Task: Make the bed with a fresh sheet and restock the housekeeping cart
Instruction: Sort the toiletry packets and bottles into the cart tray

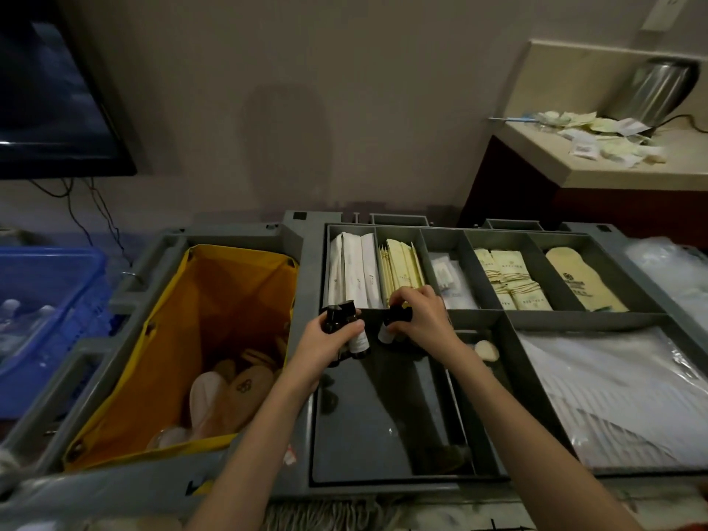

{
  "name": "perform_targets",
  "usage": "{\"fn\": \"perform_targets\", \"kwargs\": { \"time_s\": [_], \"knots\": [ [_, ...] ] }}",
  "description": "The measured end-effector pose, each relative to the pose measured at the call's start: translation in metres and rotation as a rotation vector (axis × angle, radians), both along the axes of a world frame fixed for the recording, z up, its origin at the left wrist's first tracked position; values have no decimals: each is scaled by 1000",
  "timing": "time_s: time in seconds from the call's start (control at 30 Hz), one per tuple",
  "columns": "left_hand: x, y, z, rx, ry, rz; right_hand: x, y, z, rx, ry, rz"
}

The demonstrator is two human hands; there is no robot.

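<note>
The grey housekeeping cart (302,239) fills the lower view, its top tray split into compartments. My left hand (325,337) grips a bundle of small dark amenity bottles (354,339) with black caps and white labels, held over the large dark compartment (383,435). My right hand (421,320) pinches one more small dark bottle (389,327) at that compartment's far edge, its base pointing down. The back compartments hold white sachets (354,274), yellow packets (402,268) and cream packs (509,281).
A yellow bag (172,339) on the cart's left holds used slippers. A blue crate (42,300) stands further left. Plastic-wrapped items (613,396) fill the right compartment. A counter (613,162) at the back right carries loose packets and a steel kettle (655,90). A dark screen (49,90) hangs on the wall.
</note>
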State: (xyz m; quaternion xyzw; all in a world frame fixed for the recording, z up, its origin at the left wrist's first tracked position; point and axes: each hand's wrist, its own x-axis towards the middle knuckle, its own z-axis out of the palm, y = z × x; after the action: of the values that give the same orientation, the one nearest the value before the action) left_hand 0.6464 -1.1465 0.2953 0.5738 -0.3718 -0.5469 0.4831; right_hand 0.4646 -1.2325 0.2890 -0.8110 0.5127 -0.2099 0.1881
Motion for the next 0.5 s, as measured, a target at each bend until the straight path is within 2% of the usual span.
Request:
{"fn": "perform_targets", "kwargs": {
  "time_s": [0.23, 0.43, 0.5],
  "knots": [
    [0, -1, 1, -4, -7, -1, 3, -7, -10, -80, 172, 14],
    [0, 0, 4, 8, -14, -21, -2, -3, -5, -10, 154, 29],
    [0, 0, 5, 15, -10, -27, 1, 1, 4, -10, 83, 31]
  ]
}}
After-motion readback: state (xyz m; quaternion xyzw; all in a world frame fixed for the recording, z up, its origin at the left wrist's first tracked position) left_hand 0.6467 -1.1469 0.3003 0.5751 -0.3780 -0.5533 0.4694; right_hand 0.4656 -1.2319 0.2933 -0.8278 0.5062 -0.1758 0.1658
